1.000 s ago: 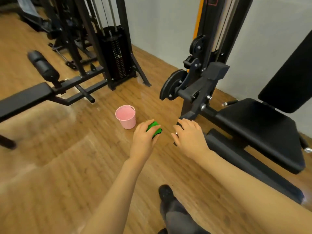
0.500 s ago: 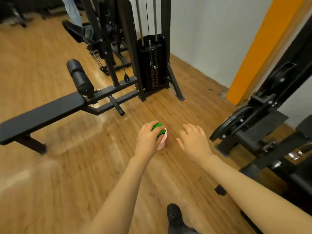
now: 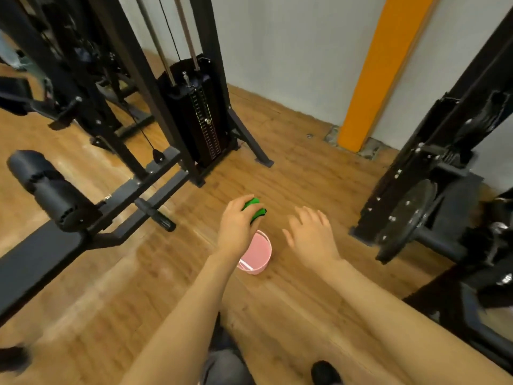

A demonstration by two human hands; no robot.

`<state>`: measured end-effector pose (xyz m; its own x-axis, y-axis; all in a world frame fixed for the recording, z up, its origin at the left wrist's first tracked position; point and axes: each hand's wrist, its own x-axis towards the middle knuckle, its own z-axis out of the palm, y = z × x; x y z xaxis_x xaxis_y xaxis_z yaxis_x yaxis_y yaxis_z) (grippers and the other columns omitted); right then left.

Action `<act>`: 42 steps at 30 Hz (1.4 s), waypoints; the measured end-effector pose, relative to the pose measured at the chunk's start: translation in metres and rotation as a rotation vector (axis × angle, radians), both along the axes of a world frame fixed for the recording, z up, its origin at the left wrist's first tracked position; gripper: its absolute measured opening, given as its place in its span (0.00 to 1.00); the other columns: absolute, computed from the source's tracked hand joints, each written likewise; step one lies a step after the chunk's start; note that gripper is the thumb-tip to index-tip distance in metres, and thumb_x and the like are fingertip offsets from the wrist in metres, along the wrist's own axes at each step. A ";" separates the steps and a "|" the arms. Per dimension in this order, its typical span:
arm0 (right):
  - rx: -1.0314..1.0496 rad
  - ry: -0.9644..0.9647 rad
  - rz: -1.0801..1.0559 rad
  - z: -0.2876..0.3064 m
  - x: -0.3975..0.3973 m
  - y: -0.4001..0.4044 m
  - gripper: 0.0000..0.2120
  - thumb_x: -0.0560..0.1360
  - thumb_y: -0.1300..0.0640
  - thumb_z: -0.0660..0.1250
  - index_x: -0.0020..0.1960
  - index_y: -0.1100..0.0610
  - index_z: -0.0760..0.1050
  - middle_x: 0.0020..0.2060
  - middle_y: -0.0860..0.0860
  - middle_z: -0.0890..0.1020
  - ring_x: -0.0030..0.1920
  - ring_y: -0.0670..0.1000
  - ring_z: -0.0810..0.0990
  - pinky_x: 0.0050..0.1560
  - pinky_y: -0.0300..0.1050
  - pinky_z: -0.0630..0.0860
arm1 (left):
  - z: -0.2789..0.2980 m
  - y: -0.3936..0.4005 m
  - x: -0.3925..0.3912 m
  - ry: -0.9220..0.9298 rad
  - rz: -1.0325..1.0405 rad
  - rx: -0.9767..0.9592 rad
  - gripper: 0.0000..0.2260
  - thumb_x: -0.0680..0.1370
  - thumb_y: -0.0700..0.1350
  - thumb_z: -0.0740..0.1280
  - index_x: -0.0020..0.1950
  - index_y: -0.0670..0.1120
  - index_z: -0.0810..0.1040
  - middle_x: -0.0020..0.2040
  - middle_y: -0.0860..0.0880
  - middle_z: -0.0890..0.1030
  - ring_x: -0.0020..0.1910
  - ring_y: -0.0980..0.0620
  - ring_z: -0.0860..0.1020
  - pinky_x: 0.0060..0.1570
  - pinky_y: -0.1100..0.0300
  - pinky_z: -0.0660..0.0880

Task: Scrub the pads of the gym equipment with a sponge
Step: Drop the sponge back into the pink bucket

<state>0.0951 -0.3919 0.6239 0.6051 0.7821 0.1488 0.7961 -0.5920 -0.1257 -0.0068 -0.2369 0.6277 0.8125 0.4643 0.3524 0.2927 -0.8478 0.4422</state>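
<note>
left hand: fingers curled round the green sponge, held just above the far rim of the pink cup on the wood floor | right hand: fingers spread, holding nothing, beside the cup | roller pad and bench pad at left, well apart from the sponge

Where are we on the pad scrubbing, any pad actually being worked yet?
Done: nothing visibly; no pad shows suds or wet marks. In hand: the left hand grips the green sponge over the pink cup on the floor, and the right hand is open and holds nothing. Left: the roller pad and bench pad are untouched.
</note>
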 end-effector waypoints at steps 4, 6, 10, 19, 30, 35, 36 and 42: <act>-0.016 0.024 -0.228 -0.014 -0.008 0.053 0.13 0.66 0.53 0.78 0.46 0.59 0.82 0.56 0.61 0.81 0.56 0.60 0.80 0.58 0.60 0.74 | -0.005 0.067 0.022 0.006 -0.211 -0.035 0.13 0.71 0.37 0.76 0.55 0.41 0.83 0.58 0.41 0.79 0.56 0.41 0.77 0.57 0.53 0.74; -0.010 0.043 -0.341 -0.019 -0.019 0.081 0.15 0.68 0.53 0.76 0.51 0.59 0.81 0.58 0.61 0.80 0.58 0.60 0.79 0.60 0.61 0.73 | -0.009 0.099 0.028 0.015 -0.332 -0.036 0.14 0.70 0.37 0.76 0.55 0.40 0.82 0.58 0.41 0.79 0.55 0.41 0.77 0.56 0.50 0.76; 0.016 0.073 -0.479 -0.030 -0.038 0.129 0.19 0.68 0.53 0.75 0.57 0.59 0.80 0.59 0.61 0.79 0.59 0.60 0.78 0.60 0.61 0.72 | -0.020 0.156 0.041 0.032 -0.530 -0.002 0.14 0.70 0.37 0.76 0.55 0.40 0.83 0.57 0.40 0.79 0.53 0.39 0.78 0.53 0.47 0.77; 0.016 0.046 -0.673 -0.048 -0.070 0.160 0.23 0.64 0.53 0.79 0.57 0.57 0.81 0.55 0.59 0.81 0.54 0.60 0.81 0.55 0.59 0.76 | -0.061 0.200 0.054 0.036 -0.663 -0.087 0.12 0.71 0.39 0.75 0.54 0.42 0.83 0.58 0.42 0.80 0.53 0.40 0.78 0.56 0.50 0.75; -0.023 0.222 -0.701 -0.120 -0.098 0.176 0.20 0.70 0.54 0.74 0.59 0.60 0.78 0.60 0.61 0.78 0.60 0.62 0.78 0.61 0.61 0.71 | -0.154 0.211 0.011 0.154 -0.590 -0.206 0.12 0.72 0.39 0.74 0.55 0.43 0.83 0.60 0.43 0.79 0.55 0.40 0.77 0.58 0.56 0.68; -0.062 0.270 -0.706 -0.199 -0.104 0.186 0.21 0.68 0.55 0.76 0.59 0.59 0.79 0.58 0.61 0.79 0.57 0.62 0.79 0.57 0.62 0.75 | -0.239 0.222 0.002 0.204 -0.521 -0.258 0.13 0.73 0.39 0.74 0.57 0.44 0.82 0.61 0.44 0.78 0.56 0.42 0.77 0.58 0.56 0.70; -0.071 0.294 -0.703 -0.220 -0.104 0.188 0.21 0.69 0.55 0.75 0.60 0.59 0.78 0.59 0.61 0.79 0.58 0.62 0.79 0.58 0.62 0.75 | -0.260 0.224 0.000 0.206 -0.516 -0.262 0.13 0.73 0.39 0.74 0.57 0.44 0.82 0.61 0.44 0.78 0.56 0.43 0.77 0.58 0.57 0.70; -0.147 0.410 -0.714 -0.359 -0.106 0.209 0.22 0.78 0.50 0.63 0.70 0.56 0.69 0.71 0.60 0.66 0.71 0.62 0.65 0.69 0.61 0.62 | -0.406 0.237 -0.003 0.264 -0.562 -0.313 0.13 0.75 0.39 0.71 0.60 0.44 0.80 0.63 0.47 0.76 0.57 0.45 0.78 0.56 0.48 0.77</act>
<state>-0.0114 -0.1825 0.2649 0.9466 0.1842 -0.2647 0.1313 -0.9698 -0.2056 -0.0096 -0.0002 0.2214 0.9996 -0.0042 0.0284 -0.0220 -0.7468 0.6647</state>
